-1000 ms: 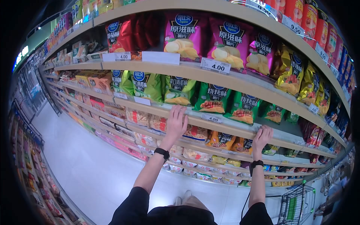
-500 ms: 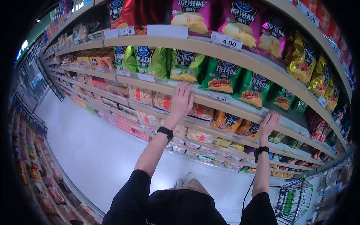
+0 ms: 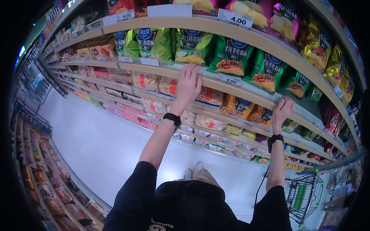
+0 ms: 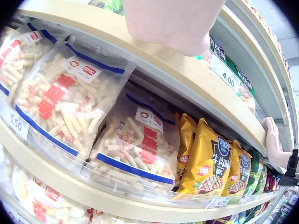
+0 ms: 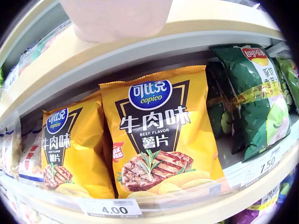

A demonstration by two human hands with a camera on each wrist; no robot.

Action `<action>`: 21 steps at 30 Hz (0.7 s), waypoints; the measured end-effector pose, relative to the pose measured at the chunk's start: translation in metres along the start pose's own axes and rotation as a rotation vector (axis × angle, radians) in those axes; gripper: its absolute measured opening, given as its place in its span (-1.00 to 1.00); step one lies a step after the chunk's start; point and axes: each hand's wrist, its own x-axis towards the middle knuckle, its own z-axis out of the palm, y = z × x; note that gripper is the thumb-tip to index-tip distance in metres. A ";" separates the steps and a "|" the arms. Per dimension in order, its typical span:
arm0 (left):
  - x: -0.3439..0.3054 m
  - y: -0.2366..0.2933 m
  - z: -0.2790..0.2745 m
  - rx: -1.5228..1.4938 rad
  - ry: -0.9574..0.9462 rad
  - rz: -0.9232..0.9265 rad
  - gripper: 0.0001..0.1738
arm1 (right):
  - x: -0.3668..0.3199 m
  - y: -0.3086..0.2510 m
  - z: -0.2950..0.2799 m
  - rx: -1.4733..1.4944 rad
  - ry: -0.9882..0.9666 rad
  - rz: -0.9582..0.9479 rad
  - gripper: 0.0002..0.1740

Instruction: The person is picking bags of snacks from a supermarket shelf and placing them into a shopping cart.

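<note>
In the head view my left hand [image 3: 189, 85] rests on the front edge of a shelf [image 3: 216, 84], fingers lying over its lip below the light green chip bags [image 3: 191, 44]. Farther right on the same edge rests my right hand [image 3: 283, 111], below and right of the dark green chip bags [image 3: 266, 71]. Neither hand holds a bag. The left wrist view shows the heel of the left hand [image 4: 173, 23] against the shelf front. In the right wrist view, part of the right hand [image 5: 122, 18] sits above yellow beef-flavor chip bags [image 5: 161, 135].
Clear bags of pale puffed sticks [image 4: 70, 98] stand on the shelf beneath. Purple chip bags [image 3: 285, 21] and price tags [image 3: 235, 18] line the shelf above. A shopping cart [image 3: 306, 196] stands at right; another stocked shelf [image 3: 50, 184] runs along the left of the aisle floor [image 3: 104, 134].
The head view has tilted down, so shelves and bags sit higher in the picture. Both hands stay on the shelf edge, and no bag has visibly moved.
</note>
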 end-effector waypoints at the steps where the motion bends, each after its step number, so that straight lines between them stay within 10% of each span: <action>1: 0.001 0.000 0.000 0.001 0.004 0.002 -0.59 | 0.000 0.000 0.001 -0.003 0.003 0.000 -0.85; 21: -0.002 0.001 -0.001 -0.007 0.000 0.023 -0.59 | 0.000 0.002 -0.002 -0.005 0.002 -0.025 -0.86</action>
